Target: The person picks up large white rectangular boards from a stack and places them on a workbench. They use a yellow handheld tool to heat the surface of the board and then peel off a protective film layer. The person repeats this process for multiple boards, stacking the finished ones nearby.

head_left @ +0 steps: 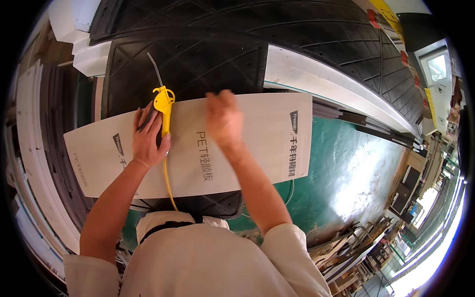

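The yellow air blow gun (164, 106) sits in my left hand (148, 138), fingers wrapped round its grip, its thin metal nozzle (155, 69) pointing away over the black ribbed machine bed (198, 59). Its yellow coiled hose (169, 185) runs back toward me and disappears behind my shirt. Under both hands lies a pale laminated board (257, 138) with printed markings, across the bed. My right hand (223, 119) rests at the board's far edge; it is blurred, so I cannot tell whether it grips or just presses. The bed's near edge is hidden by my chest.
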